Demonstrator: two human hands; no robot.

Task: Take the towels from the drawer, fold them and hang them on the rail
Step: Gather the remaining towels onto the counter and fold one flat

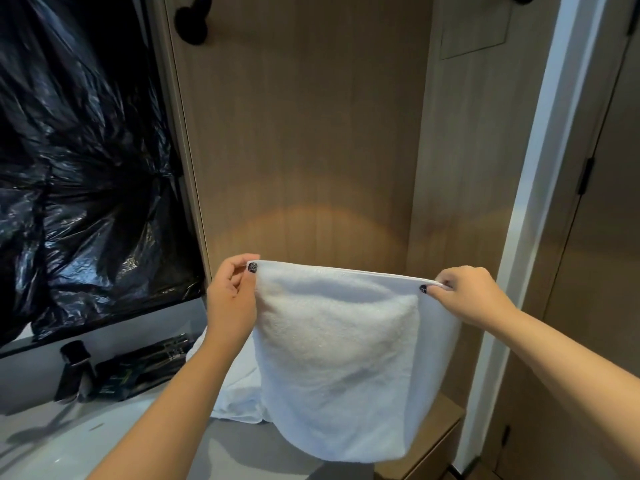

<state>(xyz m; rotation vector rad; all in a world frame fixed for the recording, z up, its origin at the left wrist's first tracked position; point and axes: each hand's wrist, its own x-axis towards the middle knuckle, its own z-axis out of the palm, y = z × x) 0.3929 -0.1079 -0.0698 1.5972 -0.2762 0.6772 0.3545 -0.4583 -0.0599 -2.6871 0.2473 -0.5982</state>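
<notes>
towels: two white ones showed. one white towel (pixel 337 362) hung in the air, folded double, in front of the wood panel wall (pixel 304 133); a second white towel (pixel 239 393) lay crumpled on the grey counter (pixel 104 441) behind and below it.
hands: two, both with dark-painted nails.
left hand (pixel 230 299): fingers curled, thumb and fingertips pinched the hanging towel's upper left corner.
right hand (pixel 471 294): fingers curled, thumb and forefinger pinched the upper right corner.
arm pose: both forearms reached forward and up, hands about level and well apart, the top edge drawn taut between them.
other items: one black plastic sheet (pixel 79 168) covered the area at left; one dark tap (pixel 74 370) and one dark packet (pixel 145 370) stood on the counter.
</notes>
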